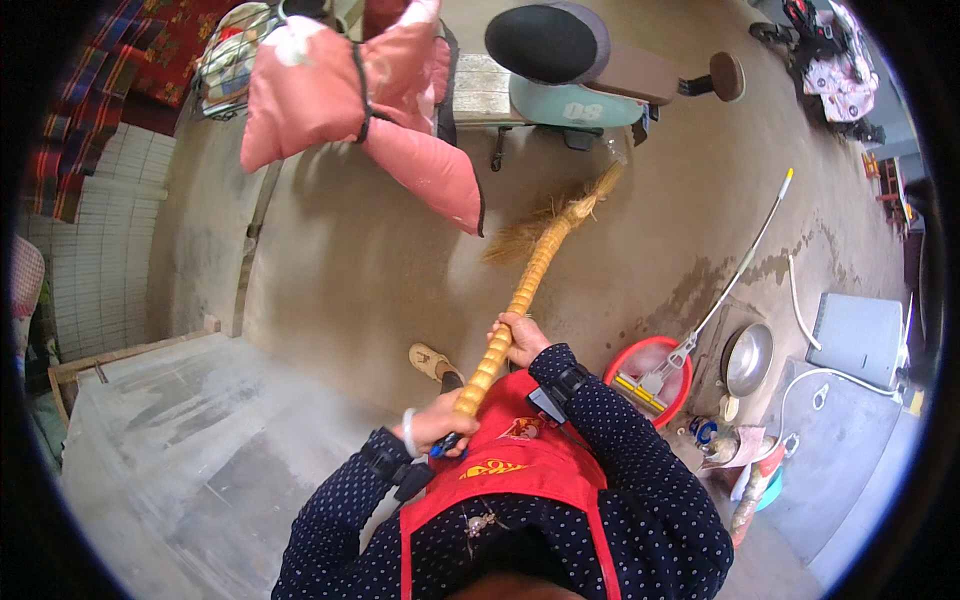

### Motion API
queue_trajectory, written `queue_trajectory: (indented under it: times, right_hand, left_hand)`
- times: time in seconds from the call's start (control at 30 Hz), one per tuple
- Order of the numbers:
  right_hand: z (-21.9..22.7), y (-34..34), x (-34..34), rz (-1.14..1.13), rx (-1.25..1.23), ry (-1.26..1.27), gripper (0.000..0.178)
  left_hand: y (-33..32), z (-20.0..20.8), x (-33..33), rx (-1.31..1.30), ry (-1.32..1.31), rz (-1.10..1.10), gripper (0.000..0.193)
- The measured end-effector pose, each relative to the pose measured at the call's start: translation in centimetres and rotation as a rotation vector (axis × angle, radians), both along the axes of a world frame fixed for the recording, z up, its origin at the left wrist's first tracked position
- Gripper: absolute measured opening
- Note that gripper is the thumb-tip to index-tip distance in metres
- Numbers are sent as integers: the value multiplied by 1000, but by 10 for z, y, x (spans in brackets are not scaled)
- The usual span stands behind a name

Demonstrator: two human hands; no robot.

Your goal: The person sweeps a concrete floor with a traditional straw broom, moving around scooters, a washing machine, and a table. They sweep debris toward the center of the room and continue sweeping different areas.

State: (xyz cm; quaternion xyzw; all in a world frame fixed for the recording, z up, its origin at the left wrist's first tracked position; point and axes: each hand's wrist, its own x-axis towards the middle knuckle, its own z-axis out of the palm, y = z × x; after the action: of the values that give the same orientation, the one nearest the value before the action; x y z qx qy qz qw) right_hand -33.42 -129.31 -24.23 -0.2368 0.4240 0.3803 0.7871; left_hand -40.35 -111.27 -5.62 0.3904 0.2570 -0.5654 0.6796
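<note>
A straw broom with a ribbed yellow handle [536, 272] slants away from me across the concrete floor. Its bristles [520, 240] rest on the floor beside a light-green electric scooter [560, 103]. My left hand [437, 424] is closed round the upper end of the handle, close to my red apron [520, 440]. Farther down the handle, my right hand [519, 340] is wrapped round it too. The bristles lie just right of the scooter's pink padded wind cover [425, 170], which hangs down.
At right stands a red basin [683, 362] with a mop [735, 270] leaning in it. Beyond it are a metal bowl [748, 358] and a grey-blue box-shaped appliance [855, 338]. A low grey platform [200, 450] occupies the near left. Another scooter [838, 75] is parked at the far right.
</note>
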Motion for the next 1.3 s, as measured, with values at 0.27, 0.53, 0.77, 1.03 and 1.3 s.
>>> queue_trajectory:
  times: [0.27,0.53,0.77,1.03,1.3]
  right_hand:
    - [69,66,-27,135,563,-72,13]
    - [-6,99,29,90,441,32,10]
    - [-9,29,-10,-83,406,77,10]
    - [71,96,-40,54,833,94,14]
    - [45,108,-31,-65,642,303,13]
  left_hand:
    - [21,77,-76,437,-493,3,36]
    - [-29,27,1,361,-56,258,29]
    - [-33,26,1,258,-79,-81,33]
    - [28,139,-66,528,-77,57,39]
    - [-24,126,-1,374,212,198,29]
